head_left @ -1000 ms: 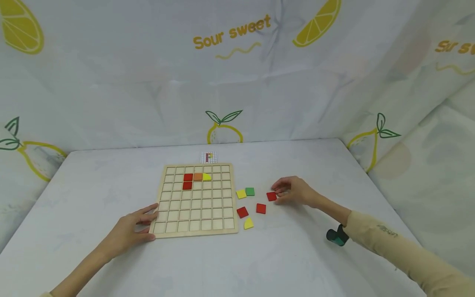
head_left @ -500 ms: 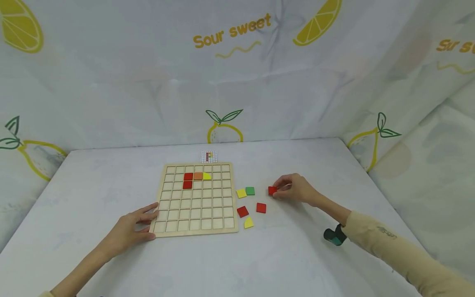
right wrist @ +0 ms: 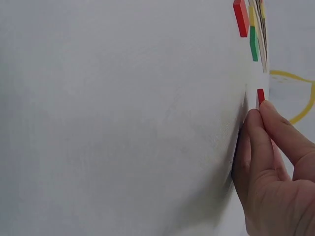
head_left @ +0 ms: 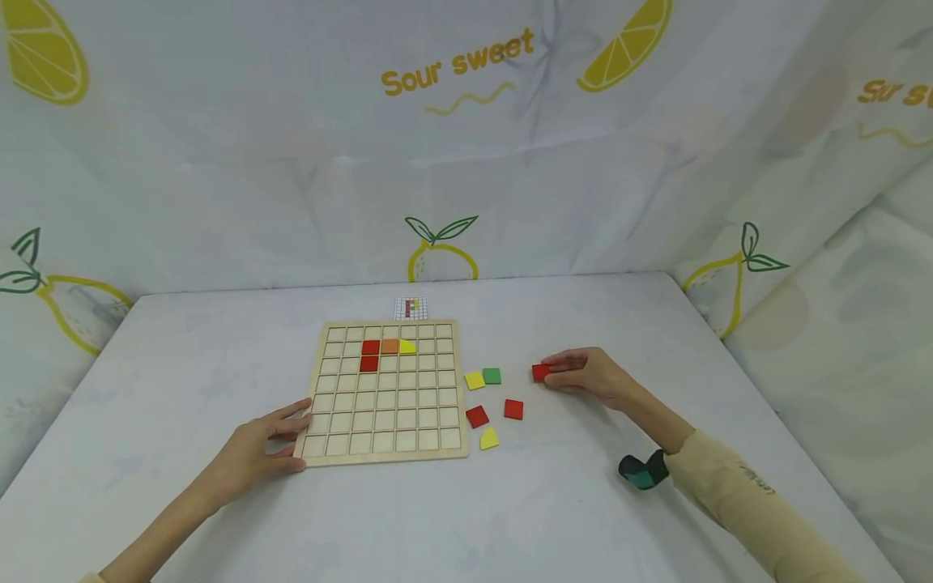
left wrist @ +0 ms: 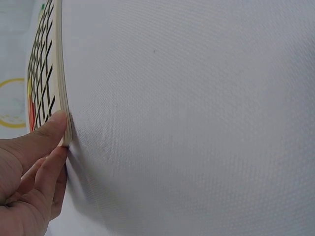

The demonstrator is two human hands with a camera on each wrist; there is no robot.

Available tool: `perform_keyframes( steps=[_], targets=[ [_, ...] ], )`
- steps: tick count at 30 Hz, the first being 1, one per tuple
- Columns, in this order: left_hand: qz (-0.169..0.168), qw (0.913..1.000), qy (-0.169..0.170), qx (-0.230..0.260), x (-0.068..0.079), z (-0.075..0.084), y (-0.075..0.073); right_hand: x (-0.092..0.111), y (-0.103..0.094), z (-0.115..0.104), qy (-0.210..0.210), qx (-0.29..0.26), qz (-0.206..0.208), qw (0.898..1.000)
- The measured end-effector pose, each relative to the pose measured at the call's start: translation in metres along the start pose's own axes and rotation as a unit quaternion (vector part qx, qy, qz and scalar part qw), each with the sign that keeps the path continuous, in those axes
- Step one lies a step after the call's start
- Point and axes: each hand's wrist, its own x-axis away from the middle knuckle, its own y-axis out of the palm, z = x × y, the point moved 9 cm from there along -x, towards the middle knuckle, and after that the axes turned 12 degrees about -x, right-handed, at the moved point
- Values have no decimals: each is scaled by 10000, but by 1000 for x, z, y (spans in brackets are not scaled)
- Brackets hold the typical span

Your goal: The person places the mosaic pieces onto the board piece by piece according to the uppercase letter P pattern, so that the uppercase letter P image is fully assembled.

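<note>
In the head view my left hand (head_left: 251,453) rests at the near-left corner of a wooden grid board (head_left: 375,460). Its thumb and extended fingers touch the board's left edge, and the left wrist view shows them close around the corner. Right of the board, my right hand (head_left: 589,376) pinches a red square tile (head_left: 540,372) between thumb and fingers; in the right wrist view a narrow end of it sticks out past the fingertips. Two red tiles (head_left: 370,347), an orange tile (head_left: 389,346) and a yellow quarter-round tile (head_left: 406,347) sit in the board's cells.
Between board and right hand lie a yellow tile (head_left: 475,380), a green tile (head_left: 492,376), two loose red tiles (head_left: 513,409) and a yellow rounded piece (head_left: 489,438). A small pattern card (head_left: 411,308) lies behind the board. A lemon-print cloth (head_left: 466,162) hangs at the table's back.
My right hand has taken hold of the far red tile and moved it slightly right and away from me. The left hand and board have stayed put.
</note>
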Motion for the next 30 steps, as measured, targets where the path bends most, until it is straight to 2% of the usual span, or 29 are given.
perform_keyframes(
  steps=[8,14,24,30],
  targets=[
    [-24,9998,37,173,2,1,1,-2,-1,0,-177,17,-13,9998],
    [-35,9999,-10,154,1,-1,0,-1,0,-1,-123,-94,-38,9999],
    [-38,9999,45,141,1,0,-1,-1,-1,-1,212,-503,-45,9985],
    [103,9998,131,-70,0,1,-2,-1,3,-4,174,-1023,-220,9944]
  ],
)
